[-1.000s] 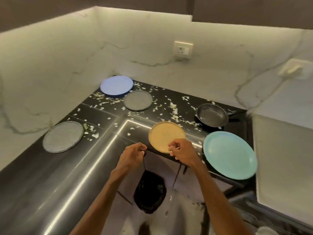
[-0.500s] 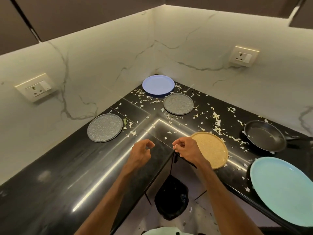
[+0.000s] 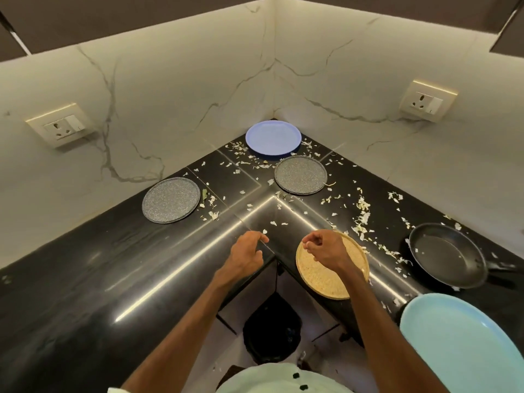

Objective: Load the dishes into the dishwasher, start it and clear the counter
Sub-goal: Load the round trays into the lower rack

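At the left grip (image 3: 246, 251): loosely curled, thumb apart from the fingers, nothing seen inside. Hovering over the inner corner edge of the glossy black table (image 3: 85, 279), forefinger tip just short of a single white scrap (image 3: 265, 231).

At the right grip (image 3: 326, 251): fingertips gathered tightly toward the thumb; cannot tell if pinching something small or empty. Directly beneath, partly covered by hand and wrist, a round tan woven plate (image 3: 317, 282), flat at the table's front edge and seeming to jut slightly past it.

Further right, a black frying pan (image 3: 445, 255), upright, handle pointing right. Nearer the camera, a large pale turquoise plate (image 3: 459, 344), cut off by the picture's edge.

Beyond the grips, a grey speckled round plate (image 3: 300, 175) near the corner. Just behind it, a round blue plate (image 3: 273, 137) tucked against the marble wall (image 3: 170, 95). On the left run, well apart, a second grey speckled plate (image 3: 171, 199).

Strewn between the dishes, mostly on the right run, pale food scraps (image 3: 363, 211).

On the floor below the corner, a black bin bag (image 3: 272, 327). On each wall, a cream socket plate (image 3: 61, 127) (image 3: 428, 100).
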`<state>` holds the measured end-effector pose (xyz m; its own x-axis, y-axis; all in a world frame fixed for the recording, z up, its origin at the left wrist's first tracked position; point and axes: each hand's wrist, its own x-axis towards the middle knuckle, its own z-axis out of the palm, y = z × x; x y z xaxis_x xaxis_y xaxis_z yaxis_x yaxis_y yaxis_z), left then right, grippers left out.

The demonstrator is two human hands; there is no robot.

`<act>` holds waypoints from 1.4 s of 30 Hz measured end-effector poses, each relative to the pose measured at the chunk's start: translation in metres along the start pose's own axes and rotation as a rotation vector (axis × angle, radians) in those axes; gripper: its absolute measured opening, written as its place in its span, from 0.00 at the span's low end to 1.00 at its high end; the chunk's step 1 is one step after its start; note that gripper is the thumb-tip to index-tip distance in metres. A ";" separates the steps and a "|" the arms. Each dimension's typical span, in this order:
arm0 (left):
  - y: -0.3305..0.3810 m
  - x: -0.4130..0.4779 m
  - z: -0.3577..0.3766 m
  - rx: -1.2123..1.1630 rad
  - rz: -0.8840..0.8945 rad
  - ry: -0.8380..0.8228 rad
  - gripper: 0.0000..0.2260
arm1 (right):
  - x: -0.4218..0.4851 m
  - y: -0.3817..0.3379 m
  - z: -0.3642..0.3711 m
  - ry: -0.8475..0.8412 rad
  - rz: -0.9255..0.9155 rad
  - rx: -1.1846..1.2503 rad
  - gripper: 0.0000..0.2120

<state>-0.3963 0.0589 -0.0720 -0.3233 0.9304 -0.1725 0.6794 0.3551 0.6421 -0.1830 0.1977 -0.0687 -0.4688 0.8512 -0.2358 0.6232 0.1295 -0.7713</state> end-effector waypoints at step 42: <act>-0.034 0.097 -0.001 -0.215 -0.309 -0.288 0.28 | 0.133 0.020 0.040 0.115 0.150 -0.310 0.11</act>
<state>-0.4514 0.1370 -0.1103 -0.2724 0.7820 -0.5606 0.4189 0.6209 0.6626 -0.2576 0.2935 -0.1392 -0.2952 0.9218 -0.2513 0.8482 0.1318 -0.5130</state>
